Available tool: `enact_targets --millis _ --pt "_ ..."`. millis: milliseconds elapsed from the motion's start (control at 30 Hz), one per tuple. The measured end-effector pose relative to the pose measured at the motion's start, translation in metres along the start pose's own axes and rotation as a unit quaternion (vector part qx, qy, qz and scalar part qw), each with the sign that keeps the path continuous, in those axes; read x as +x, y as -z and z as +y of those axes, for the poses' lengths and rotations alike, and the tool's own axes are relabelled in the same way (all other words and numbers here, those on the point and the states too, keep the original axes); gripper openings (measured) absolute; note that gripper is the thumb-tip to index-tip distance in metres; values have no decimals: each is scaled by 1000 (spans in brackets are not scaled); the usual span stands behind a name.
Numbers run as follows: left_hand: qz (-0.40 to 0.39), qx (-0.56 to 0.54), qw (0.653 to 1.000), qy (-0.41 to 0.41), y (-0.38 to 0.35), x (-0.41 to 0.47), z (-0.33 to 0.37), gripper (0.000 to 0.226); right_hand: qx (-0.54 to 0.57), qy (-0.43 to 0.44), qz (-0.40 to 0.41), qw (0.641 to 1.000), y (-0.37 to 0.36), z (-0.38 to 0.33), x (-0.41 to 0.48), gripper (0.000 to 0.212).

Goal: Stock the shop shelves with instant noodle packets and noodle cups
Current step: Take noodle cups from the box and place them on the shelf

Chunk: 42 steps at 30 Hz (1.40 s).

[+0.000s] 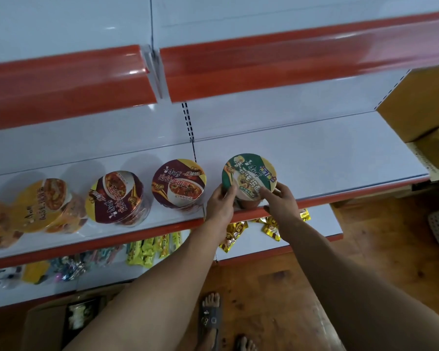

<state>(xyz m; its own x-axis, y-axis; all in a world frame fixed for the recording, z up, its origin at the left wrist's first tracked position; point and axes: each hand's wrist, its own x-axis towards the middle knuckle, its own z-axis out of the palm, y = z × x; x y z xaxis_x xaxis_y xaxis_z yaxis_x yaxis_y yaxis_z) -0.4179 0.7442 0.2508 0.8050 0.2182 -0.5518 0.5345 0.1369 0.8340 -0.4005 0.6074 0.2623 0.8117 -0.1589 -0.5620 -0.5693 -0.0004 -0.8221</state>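
both forearms reach up from below to the shelf (314, 153). left hand (219, 205) and right hand (280, 198) clasp the green cup (249, 177), fingers (228, 191) closed round its sides, at the front edge, just right of the maroon cup (178, 183). best slid back level with the row, kept upright, released only once flat, lest it tip off the lip.
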Motion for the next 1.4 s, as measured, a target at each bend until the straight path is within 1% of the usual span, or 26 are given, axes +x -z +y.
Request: enact_targets --millis 33,133,167,233,267,333,367,400,467,533,633,700,767,833,867,900,967,1033,1133,1200,1300,1333,1400 --pt "4 10 1000 0 1 -1 1 36 -8 -1 1 1000 1 -1 -1 43" --pt "25 26 999 -9 4 -5 2 47 -39 -3 15 999 6 -2 -6 48" --pt "31 29 999 -13 5 -9 3 41 -51 -4 21 998 8 -2 -8 50" --pt "37 34 999 -15 10 -19 4 22 -79 -3 31 996 11 -1 -15 53" --pt "37 37 999 -12 12 -24 1 21 -93 1 33 995 13 -1 -19 53" --pt "41 54 998 -4 16 -36 -2 35 -122 6 32 992 14 -2 -29 52" --pt "44 70 997 -4 18 -43 -4 37 -137 7 27 990 15 -2 -36 51" --pt "44 84 995 -10 21 -51 -5 35 -149 9 22 989 15 0 -42 50" --pt "37 108 993 -15 28 -68 -10 26 -167 11 6 986 13 4 -56 46" --pt "44 135 990 -15 41 -86 -17 19 -194 21 -12 981 8 12 -70 37" --pt "63 175 982 -6 74 -114 -41 19 -237 38 -53 969 -10 29 -92 24" --pt "72 202 976 20 105 -132 -64 21 -265 43 -84 960 -29 44 -106 21" --pt "76 230 969 58 139 -150 -90 20 -292 42 -113 949 -52 58 -121 20" --pt "74 274 956 78 175 -167 -115 18 -322 38 -148 934 -80 71 -136 14" --pt "83 284 951 88 193 -175 -126 16 -335 38 -167 927 -95 77 -143 9" --pt "101 281 949 100 211 -184 -134 15 -351 40 -183 918 -111 82 -151 10" --pt "119 278 944 129 247 -201 -150 18 -389 49 -213 895 -146 91 -165 16" --pt "126 289 936 156 286 -212 -166 25 -419 66 -233 875 -185 102 -180 33" --pt "159 277 932 174 349 -231 -182 23 -457 77 -266 845 -248 125 -209 42" --pt "134 265 936 186 395 -241 -195 18 -482 85 -287 823 -293 148 -228 47" --pt "104 268 933 215 469 -246 -229 22 -533 89 -315 780 -362 189 -256 49" --pt "102 271 931 223 490 -247 -245 26 -552 90 -320 765 -382 204 -265 47" --pt "91 291 922 237 527 -244 -271 35 -577 94 -313 748 -417 233 -279 42"
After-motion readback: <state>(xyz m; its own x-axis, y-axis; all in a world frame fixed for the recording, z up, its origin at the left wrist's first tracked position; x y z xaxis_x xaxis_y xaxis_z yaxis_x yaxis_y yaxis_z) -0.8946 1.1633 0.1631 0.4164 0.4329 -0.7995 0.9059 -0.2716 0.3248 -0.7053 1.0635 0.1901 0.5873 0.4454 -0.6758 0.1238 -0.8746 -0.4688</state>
